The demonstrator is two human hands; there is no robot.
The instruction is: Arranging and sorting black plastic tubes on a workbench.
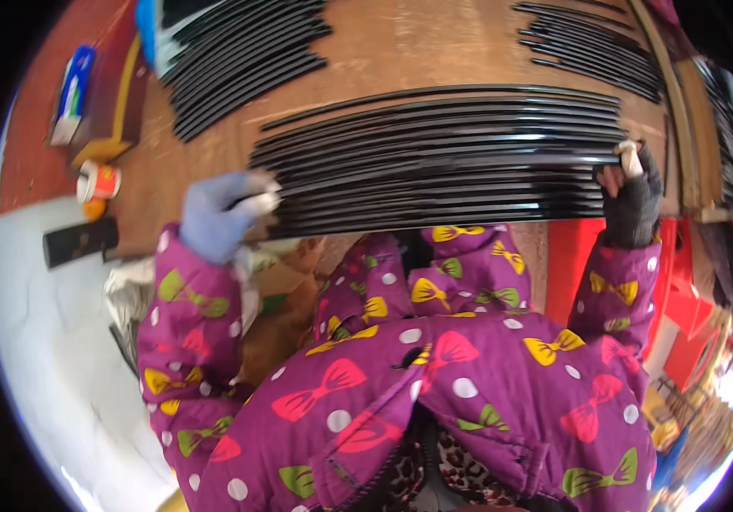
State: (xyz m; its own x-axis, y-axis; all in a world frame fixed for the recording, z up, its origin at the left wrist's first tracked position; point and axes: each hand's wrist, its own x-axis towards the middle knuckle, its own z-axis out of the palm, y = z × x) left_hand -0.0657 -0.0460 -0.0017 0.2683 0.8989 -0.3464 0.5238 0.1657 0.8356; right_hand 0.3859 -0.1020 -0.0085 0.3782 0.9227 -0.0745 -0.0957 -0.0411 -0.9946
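Observation:
A wide row of long glossy black strips (435, 162) lies side by side across a brown wooden table (401, 51). My left hand (217, 213), in a pale blue glove, presses a white cloth (255, 205) against the left ends of the nearest strips. My right hand (631, 192), in a dark fingerless glove with a bandaged finger, grips the right ends of the same strips. Both sleeves are purple with bright bows and white dots.
More black strips lie in a stack at the back left (238, 60) and another at the back right (588, 47). A small white and red cup (98, 181), a blue and white box (72, 94) and a dark flat block (81, 241) sit at the left. Red crates (682, 324) stand at the right.

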